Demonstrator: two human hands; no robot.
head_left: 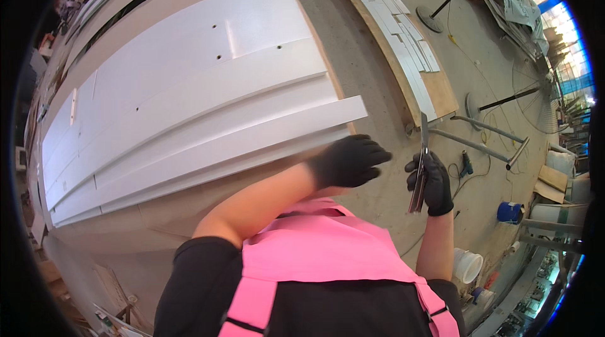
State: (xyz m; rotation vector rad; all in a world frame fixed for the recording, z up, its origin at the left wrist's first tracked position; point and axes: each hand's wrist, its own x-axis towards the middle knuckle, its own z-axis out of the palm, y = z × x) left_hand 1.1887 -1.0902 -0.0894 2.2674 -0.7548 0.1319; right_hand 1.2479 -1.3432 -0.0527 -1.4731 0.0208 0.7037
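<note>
My left hand [355,161], in a black glove, reaches across in front of my pink apron near the end of a white board. Its fingers point right, loosely stretched, and nothing shows in them. My right hand [435,184], gloved too, is closed around a thin flat metal blade tool [423,148] seen edge-on, so its exact kind is unclear. The tool stands roughly lengthwise, its narrow end away from me. A long white strip board [277,129] lies along the near side of the work table, beside wider white panels [189,40] with small dark holes.
Past an aisle of floor, a second bench [394,78] carries several narrow white strips. Metal tube legs [485,145], a green corded tool [466,163], a blue bucket [509,212] and a white bucket [467,266] stand or lie at right. Round-based stands [430,20] are farther off.
</note>
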